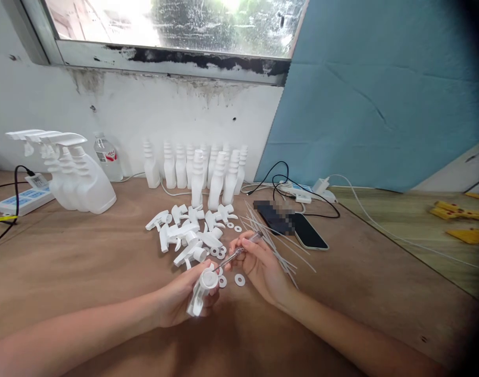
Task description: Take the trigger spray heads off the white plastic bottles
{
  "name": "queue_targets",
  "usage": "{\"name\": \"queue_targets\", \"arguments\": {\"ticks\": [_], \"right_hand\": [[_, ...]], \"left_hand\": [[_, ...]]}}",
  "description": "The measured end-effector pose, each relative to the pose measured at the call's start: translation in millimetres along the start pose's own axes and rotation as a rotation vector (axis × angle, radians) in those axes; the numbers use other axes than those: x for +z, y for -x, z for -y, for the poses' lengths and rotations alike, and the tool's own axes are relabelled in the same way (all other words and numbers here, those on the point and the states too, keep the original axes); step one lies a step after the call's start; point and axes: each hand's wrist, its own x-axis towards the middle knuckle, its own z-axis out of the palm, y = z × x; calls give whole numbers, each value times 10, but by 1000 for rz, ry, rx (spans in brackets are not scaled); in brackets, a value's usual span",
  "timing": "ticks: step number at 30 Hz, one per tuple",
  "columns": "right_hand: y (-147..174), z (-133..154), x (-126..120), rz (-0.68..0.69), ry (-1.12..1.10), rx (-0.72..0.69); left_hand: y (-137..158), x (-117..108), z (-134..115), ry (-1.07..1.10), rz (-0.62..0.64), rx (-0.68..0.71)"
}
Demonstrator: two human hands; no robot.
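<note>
My left hand (180, 298) is closed around a white trigger spray head (202, 293), its round collar turned up toward me. In my right hand (263, 264) is a screwdriver (238, 252) with a clear handle and a thin metal shaft. The shaft's tip meets the rim of the collar; whether it reaches inside, I cannot tell. Just beyond my hands lies a pile of white spray heads (184, 230). Several white ring washers (240, 280) are scattered between and beyond my hands. Thin white tubes (279, 251) lie to the right, partly behind my right hand.
White bottles (218, 180) stand by the wall. At left are bottles with spray heads (82, 178), a clear plastic bottle (108, 157) and a power strip (25, 199). Phones (310, 231), cables and another power strip (308, 191) lie right. Yellow pieces (459, 212) sit far right.
</note>
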Motion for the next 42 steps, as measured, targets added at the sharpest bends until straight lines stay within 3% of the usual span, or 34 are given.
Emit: {"name": "queue_targets", "arguments": {"ticks": [19, 28, 31, 34, 37, 42], "right_hand": [[13, -16, -4, -8, -5, 60], [-9, -75, -29, -126, -278, 322], [-71, -24, -72, -164, -306, 323], [-170, 54, -176, -156, -118, 135], [-261, 135, -295, -123, 245, -84], [-299, 218, -392, -26, 671, -197]], "left_hand": [[-24, -41, 18, -12, -37, -3], [-4, 1, 13, -62, -118, 1], [-6, 2, 11, -62, -128, 7], [-9, 1, 12, -63, -103, 19], [-7, 8, 17, -74, -98, 36], [6, 20, 24, -67, -102, 36]]}}
